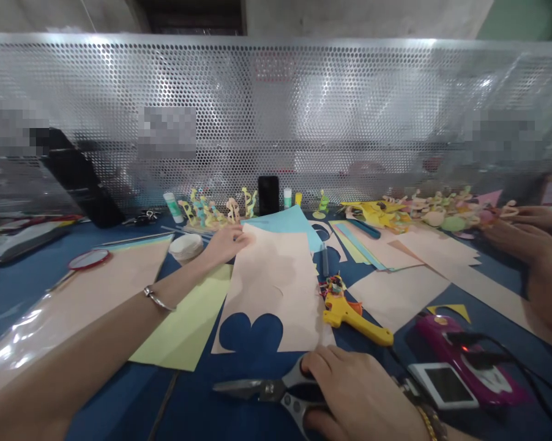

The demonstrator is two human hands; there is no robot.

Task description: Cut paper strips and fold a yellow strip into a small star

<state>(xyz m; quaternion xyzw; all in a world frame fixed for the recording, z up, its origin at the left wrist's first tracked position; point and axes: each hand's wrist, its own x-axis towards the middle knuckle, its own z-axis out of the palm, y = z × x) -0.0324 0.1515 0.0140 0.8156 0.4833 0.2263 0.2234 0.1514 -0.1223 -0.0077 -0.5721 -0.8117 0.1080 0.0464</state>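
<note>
At the upper left corner of a pale pink paper sheet (276, 263), my left hand (232, 242) pinches the edge. Two rounded shapes have been cut out of the sheet's lower edge, and the blue tabletop shows through. My right hand (358, 386) grips the handles of a pair of scissors (262, 389), low at the front, with the blades pointing left and looking closed. Just beyond the right hand lies a yellow glue gun (356, 321). A yellow-green sheet (184, 324) rests beneath my left forearm, and a light blue sheet (298, 223) lies behind the pink one.
Small paper figures (212, 211), glue sticks (172, 207) and a black phone (268, 195) stand along the back by a perforated metal screen (303, 122). A purple power strip (469, 361) with cables lies at right. Another person's hands (519, 242) work at far right.
</note>
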